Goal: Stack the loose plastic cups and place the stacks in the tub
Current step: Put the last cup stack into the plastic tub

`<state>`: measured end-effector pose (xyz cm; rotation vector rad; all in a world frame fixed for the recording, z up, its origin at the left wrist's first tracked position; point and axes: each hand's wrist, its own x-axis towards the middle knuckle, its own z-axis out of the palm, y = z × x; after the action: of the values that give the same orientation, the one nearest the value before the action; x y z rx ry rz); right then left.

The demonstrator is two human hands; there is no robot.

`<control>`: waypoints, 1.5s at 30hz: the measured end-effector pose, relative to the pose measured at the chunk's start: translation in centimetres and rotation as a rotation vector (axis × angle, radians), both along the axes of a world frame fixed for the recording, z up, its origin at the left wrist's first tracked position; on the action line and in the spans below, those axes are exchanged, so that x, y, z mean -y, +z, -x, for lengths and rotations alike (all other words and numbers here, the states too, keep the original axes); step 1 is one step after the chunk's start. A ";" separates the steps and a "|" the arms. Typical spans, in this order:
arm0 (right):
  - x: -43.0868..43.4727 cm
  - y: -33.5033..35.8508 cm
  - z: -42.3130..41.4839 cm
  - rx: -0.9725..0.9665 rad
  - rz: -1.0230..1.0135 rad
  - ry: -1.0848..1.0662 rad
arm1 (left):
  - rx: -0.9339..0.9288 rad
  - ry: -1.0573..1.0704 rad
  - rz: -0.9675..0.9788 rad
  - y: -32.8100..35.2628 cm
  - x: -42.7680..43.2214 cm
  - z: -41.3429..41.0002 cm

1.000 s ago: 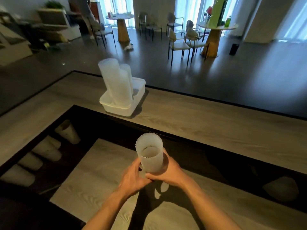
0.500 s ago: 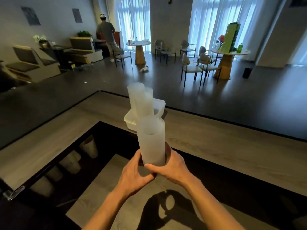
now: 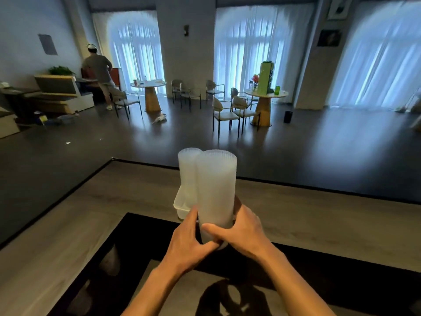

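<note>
I hold a tall stack of frosted ribbed plastic cups [image 3: 216, 188] upright in front of me. My left hand [image 3: 186, 240] wraps its base from the left and my right hand [image 3: 241, 229] grips it from the right, fingers overlapping at the bottom. Just behind it stands another cup stack [image 3: 188, 172] inside the white tub [image 3: 181, 205] on the wooden counter. The held stack hides most of the tub. Loose cups [image 3: 110, 261] show dimly in the dark recess at lower left.
The wooden counter [image 3: 319, 220] runs in an L around a dark recess, with a lower wooden surface [image 3: 182, 297] under my arms. Beyond lies an open dark floor with round tables, chairs and a person standing at far left.
I have raised the held stack and carried it forward toward the tub. My view has tilted upward, so the stack now overlaps the tub and the stack standing in it.
</note>
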<state>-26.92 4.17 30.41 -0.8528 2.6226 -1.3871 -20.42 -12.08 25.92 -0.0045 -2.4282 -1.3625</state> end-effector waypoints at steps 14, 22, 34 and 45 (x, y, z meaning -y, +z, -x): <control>-0.2 7.3 5.9 -0.174 0.182 -0.175 | -0.224 -0.068 0.142 8.2 0.1 7.1; -0.2 9.6 10.8 -0.252 0.146 -0.232 | -0.262 -0.092 0.313 12.3 1.8 11.4; 2.6 7.4 18.6 -0.144 0.115 -0.154 | -0.012 -0.131 0.516 16.2 5.7 17.8; 4.8 2.7 22.0 0.092 0.184 0.011 | 0.138 -0.164 0.457 15.3 8.2 21.6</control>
<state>-48.91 -0.65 33.10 -0.7985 2.4486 -1.6433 -42.01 -20.29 41.26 -0.2346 -2.8577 -0.8606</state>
